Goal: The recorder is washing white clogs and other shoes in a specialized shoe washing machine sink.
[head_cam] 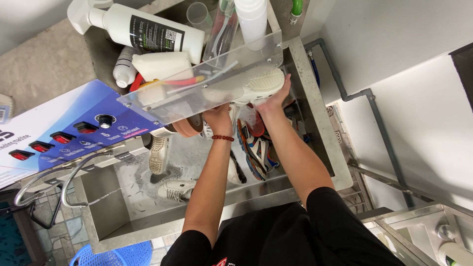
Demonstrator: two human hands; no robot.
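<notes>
White rubber fills the right hand [274, 96]: its fingers curl around the toe of a pale shoe [258, 83], held sole-up just behind a clear acrylic shelf [162, 101] at the far side of a steel sink [320, 148]. The left hand [219, 118], a bead bracelet at its wrist, reaches under the shelf beside a round brown brush head [186, 125]; whether its fingers are spread or gripping I cannot tell, since the shelf hides them. Below, several sneakers lie in the wet basin, a multicoloured one [253, 148] near the right and white ones [175, 189] nearer the left. As a judgement, the wet shoe could slip from so shallow a hold, or a knock upward could tip the crowded shelf. On that shelf a white spray bottle [143, 29] with a black rectangular label lies on its side, far left. A blue panel [59, 128] with red switches and a black knob slants at the left.
</notes>
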